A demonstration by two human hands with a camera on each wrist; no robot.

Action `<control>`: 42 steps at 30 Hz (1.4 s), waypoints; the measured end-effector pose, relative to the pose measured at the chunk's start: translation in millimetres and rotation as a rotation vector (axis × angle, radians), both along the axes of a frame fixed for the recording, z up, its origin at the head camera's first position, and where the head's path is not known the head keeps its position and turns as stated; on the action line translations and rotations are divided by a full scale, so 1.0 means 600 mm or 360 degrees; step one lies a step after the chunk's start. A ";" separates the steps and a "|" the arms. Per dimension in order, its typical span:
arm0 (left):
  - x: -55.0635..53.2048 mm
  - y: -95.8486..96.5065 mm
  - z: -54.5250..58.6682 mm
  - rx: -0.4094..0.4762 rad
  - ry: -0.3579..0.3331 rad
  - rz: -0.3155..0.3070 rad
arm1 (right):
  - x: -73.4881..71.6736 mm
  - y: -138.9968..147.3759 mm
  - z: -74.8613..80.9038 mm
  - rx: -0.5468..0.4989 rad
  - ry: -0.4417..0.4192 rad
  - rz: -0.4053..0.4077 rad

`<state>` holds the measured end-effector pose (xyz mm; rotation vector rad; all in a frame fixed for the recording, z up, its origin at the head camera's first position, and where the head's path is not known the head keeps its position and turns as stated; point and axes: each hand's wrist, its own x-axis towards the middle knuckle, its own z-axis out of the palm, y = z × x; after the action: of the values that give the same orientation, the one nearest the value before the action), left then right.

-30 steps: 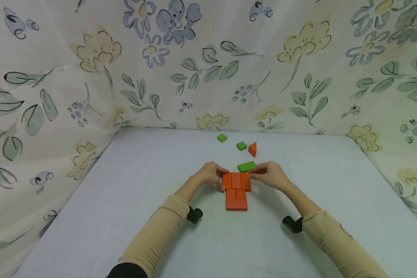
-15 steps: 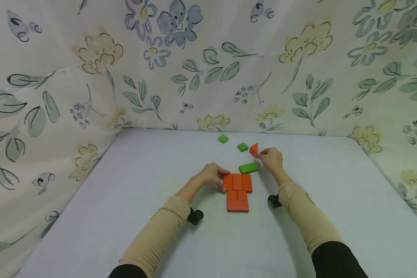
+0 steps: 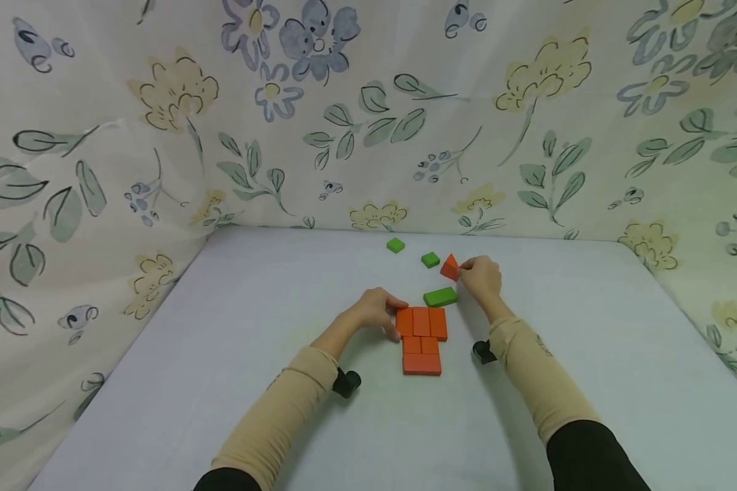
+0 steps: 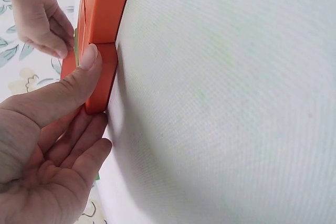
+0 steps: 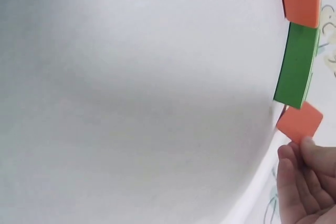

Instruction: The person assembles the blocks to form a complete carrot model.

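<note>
- Left hand gripped the left-end block of the orange group, its thumb at the near side and its index finger by the far corner; in the left wrist view the other fingers lay along the block's outer side.
- Right hand pinched the pointed orange block between thumb and fingers. That block was beyond the group, toward the far edge of the white counter; whether its underside touched the surface could not be told.
- Beside the left-end block stood the middle block and the right-end block, the three set side by side as the far row.
- Nearer the person, two smaller orange blocks met under that row, and a wide orange block closed the group at the near end.
- A long green block lay just beyond the right part of the far row, between the group and the pointed block.
- One small green block was near the pointed block, to its left; another small green block lay farther left, near the counter's far edge.
- Behind everything hung a pale cloth with blue and yellow flowers and green leaves.
</note>
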<state>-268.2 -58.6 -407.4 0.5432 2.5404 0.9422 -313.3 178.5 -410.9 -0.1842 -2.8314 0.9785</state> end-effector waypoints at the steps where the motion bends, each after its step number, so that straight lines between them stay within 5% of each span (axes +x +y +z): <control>1: 0.001 0.001 0.001 0.0000 -0.0004 0.0003 | 0.001 0.003 0.000 0.0011 0.0005 0.0004; 13: 0.002 0.001 0.001 -0.0036 -0.0006 0.0016 | 0.026 0.048 -0.001 -0.0204 -0.0159 0.0110; 22: 0.000 -0.001 0.002 -0.0038 0.0001 -0.0003 | 0.091 0.050 0.015 -0.0511 -0.0264 0.0327; 37: 0.001 0.002 0.003 -0.0041 -0.0035 0.0038 | 0.202 0.019 0.003 -0.0843 -0.0498 0.0838; 42: -0.002 0.002 0.002 -0.0059 -0.0017 0.0021 | 0.218 0.012 -0.010 -0.0757 -0.0491 0.1050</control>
<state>-269.3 -57.6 -406.3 0.5097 2.5497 0.8982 -182.3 185.6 -417.1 0.6505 -2.9141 1.8916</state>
